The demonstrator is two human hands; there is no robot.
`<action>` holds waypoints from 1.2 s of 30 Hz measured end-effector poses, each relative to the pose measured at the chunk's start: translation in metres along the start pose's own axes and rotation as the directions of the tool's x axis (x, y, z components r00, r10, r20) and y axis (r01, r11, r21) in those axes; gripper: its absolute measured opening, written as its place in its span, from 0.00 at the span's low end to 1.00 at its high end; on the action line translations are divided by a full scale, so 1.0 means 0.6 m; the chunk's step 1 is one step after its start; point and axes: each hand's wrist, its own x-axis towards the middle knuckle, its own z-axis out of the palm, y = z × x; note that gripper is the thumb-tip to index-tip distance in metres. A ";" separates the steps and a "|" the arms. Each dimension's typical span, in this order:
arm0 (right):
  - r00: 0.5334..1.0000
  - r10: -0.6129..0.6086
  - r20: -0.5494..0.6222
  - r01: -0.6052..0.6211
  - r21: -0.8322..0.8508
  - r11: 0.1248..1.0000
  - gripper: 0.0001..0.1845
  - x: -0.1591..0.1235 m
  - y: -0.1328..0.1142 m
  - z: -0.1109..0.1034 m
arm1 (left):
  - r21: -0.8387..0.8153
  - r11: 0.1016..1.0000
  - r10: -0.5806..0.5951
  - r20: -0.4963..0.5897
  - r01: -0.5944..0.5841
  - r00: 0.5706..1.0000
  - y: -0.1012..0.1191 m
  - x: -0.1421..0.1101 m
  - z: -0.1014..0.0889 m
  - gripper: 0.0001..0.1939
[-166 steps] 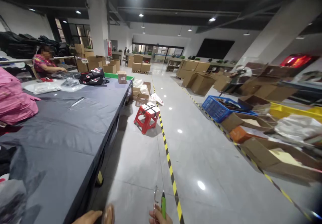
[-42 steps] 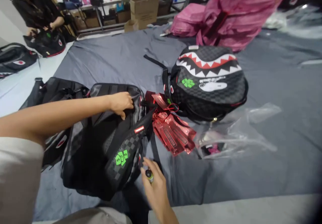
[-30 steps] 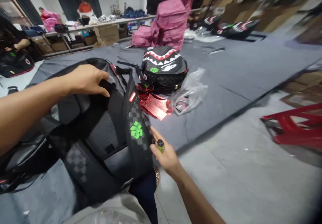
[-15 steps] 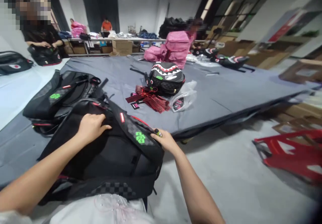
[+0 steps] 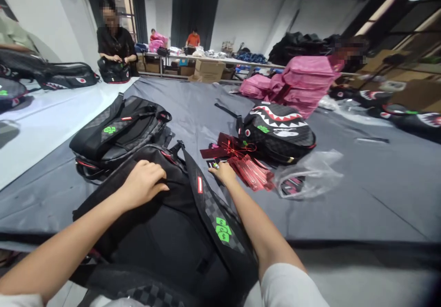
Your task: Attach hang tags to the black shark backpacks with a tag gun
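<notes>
A black backpack (image 5: pixel 161 233) lies before me, its padded back panel up, with a checkered shoulder strap (image 5: pixel 210 201) bearing green money patches. My left hand (image 5: pixel 144 183) is closed on the upper part of this back panel. My right hand (image 5: pixel 223 173) reaches past the strap to a pile of dark red strips (image 5: pixel 250 171) and black-and-pink tags. A small yellow-green piece (image 5: pixel 215 165) shows at its closed fingers, its kind too small to make out. Beyond the strips sits a shark-mouth backpack (image 5: pixel 279 130), beside a clear plastic bag (image 5: pixel 310 173) holding tags.
Another dark backpack (image 5: pixel 120 134) lies left of mine on the grey-covered table (image 5: pixel 344 210). Stacked pink bags (image 5: pixel 306 82) stand at the far side near a person. A co-worker in black (image 5: pixel 115 45) handles a dark bag at the left. More shark-mouth bags (image 5: pixel 416 118) lie at right.
My right hand has moved off the backpack's strap side, forward to the red strips and tags. My left hand stays on the backpack. The view has swung right.
</notes>
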 end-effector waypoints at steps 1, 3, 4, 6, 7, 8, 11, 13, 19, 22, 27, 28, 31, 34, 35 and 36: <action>1.000 0.004 0.016 -0.004 -0.023 1.000 0.27 0.012 -0.003 0.008 | -0.009 1.000 0.021 -0.027 -0.021 0.999 0.003 -0.002 0.004 0.12; 0.997 0.027 0.068 -0.023 -0.057 0.998 0.25 0.031 -0.002 0.016 | -0.021 0.999 0.045 -0.064 -0.047 0.997 0.009 -0.007 0.007 0.12; 0.994 0.045 0.100 -0.039 -0.068 0.997 0.23 0.039 0.000 0.019 | -0.020 0.999 0.049 -0.076 -0.051 0.996 0.011 -0.010 0.006 0.12; 0.987 0.083 0.141 -0.073 -0.077 0.994 0.21 0.047 0.006 0.022 | -0.006 0.999 0.044 -0.097 -0.044 0.994 0.017 -0.016 0.004 0.13; 0.985 0.099 0.140 -0.089 -0.075 0.993 0.21 0.047 0.008 0.023 | 0.004 0.999 0.039 -0.106 -0.039 0.994 0.019 -0.020 0.003 0.13; 0.985 0.114 0.127 -0.105 -0.070 0.992 0.24 0.044 0.009 0.025 | 0.013 0.999 0.035 -0.116 -0.034 0.993 0.022 -0.023 0.002 0.13; 0.987 0.150 0.060 -0.147 -0.048 0.988 0.35 0.030 0.002 0.030 | 0.028 0.999 0.050 -0.143 -0.047 0.989 0.029 -0.033 0.000 0.12; 0.984 0.173 0.049 -0.172 -0.028 0.985 0.35 0.023 -0.008 0.031 | 0.030 0.998 0.064 -0.160 -0.060 0.985 0.031 -0.038 0.000 0.12; 0.985 0.155 0.079 -0.164 0.134 0.977 0.12 0.011 -0.038 0.011 | -0.004 0.997 0.075 -0.185 -0.077 0.980 0.030 -0.049 0.002 0.11; 0.999 0.036 -0.041 -0.023 0.274 0.961 0.12 -0.017 -0.040 -0.020 | -0.071 0.994 0.065 -0.178 -0.079 0.982 0.033 -0.051 0.001 0.08; 0.936 -0.109 -0.334 0.240 0.381 0.893 0.16 -0.119 -0.027 -0.108 | -0.113 0.993 0.021 -0.133 -0.036 0.991 0.037 -0.049 -0.005 0.05; 0.900 -0.144 -0.412 0.308 0.367 0.878 0.15 -0.147 -0.028 -0.125 | -0.110 0.993 0.023 -0.124 -0.037 0.992 0.037 -0.048 -0.005 0.05; 0.644 -0.355 -0.678 0.612 0.178 0.771 0.08 -0.231 -0.043 -0.157 | -0.094 0.995 0.030 -0.113 -0.041 0.993 0.035 -0.044 -0.002 0.05; 0.350 -0.578 -0.737 0.831 -0.041 0.555 0.12 -0.291 -0.074 -0.161 | -0.078 0.995 0.045 -0.123 -0.055 0.991 0.031 -0.043 0.000 0.05; 0.303 -0.625 -0.720 0.868 -0.063 0.493 0.15 -0.303 -0.086 -0.159 | -0.073 0.996 0.050 -0.136 -0.060 0.990 0.030 -0.044 0.000 0.06; 0.274 -0.656 -0.703 0.892 -0.070 0.447 0.17 -0.312 -0.096 -0.156 | -0.069 0.995 0.056 -0.148 -0.067 0.987 0.028 -0.045 0.000 0.06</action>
